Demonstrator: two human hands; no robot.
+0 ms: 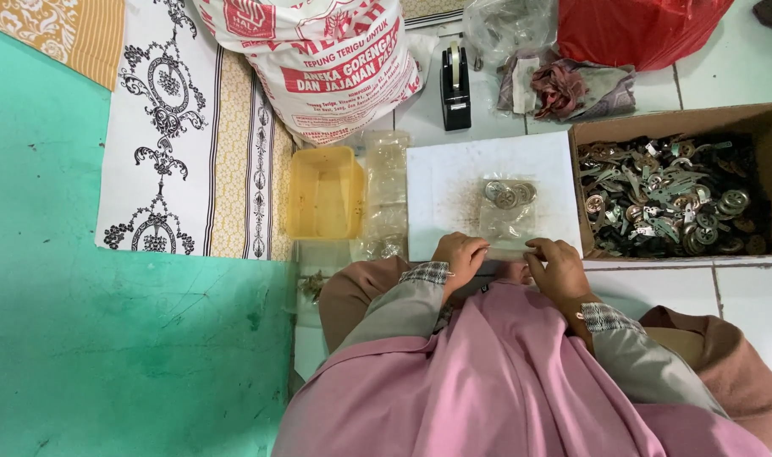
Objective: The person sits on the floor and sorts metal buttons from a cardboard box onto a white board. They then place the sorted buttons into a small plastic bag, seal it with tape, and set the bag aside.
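**Two hands on one small bag**

Both hands work at the near edge of the white board (454,182), my landmark here. I see my left hand (459,256) and right hand (557,269) pinching the near edge of a clear plastic bag (508,222) that lies flat on the board. Fingers of both hands are clenched on that edge, left at one corner, right at the other.

Inside the bag, toward its far end, sits a cluster of round metal parts (508,194), well clear of the fingers.

My judgement on handling: keep the bag flat, hold the edge taut between the two hands, and keep the parts pushed to the far end so they stay out of the pinched strip.

Right of the board, touching it: a cardboard box (746,118) full of mixed metal parts. Left of the board: a stack of clear bags (384,182), then a yellow tub (322,193). Beyond the board: a black tape dispenser (455,89) and a printed sack (327,59).
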